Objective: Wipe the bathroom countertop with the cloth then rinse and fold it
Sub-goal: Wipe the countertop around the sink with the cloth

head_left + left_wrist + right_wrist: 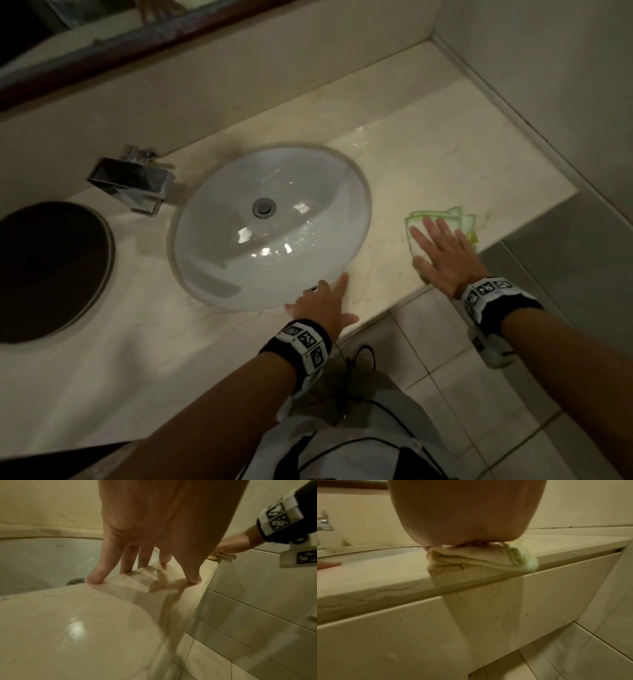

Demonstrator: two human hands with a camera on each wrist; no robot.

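A white cloth with green edging (455, 219) lies folded on the cream marble countertop (428, 164), near its front edge to the right of the sink. My right hand (442, 253) presses flat on the cloth with straight, spread fingers. In the right wrist view the cloth (481, 559) bunches under my palm and one corner hangs slightly over the counter edge. My left hand (322, 305) rests open on the counter at the sink's front rim; its fingertips (94, 579) touch the marble by the basin.
The oval white sink (270, 226) holds water drops around its drain (263, 207). A chrome faucet (133, 185) stands left of it, and a dark round lid (51, 270) further left. A wall (548, 68) bounds the counter at right. Tiled floor (462, 394) lies below.
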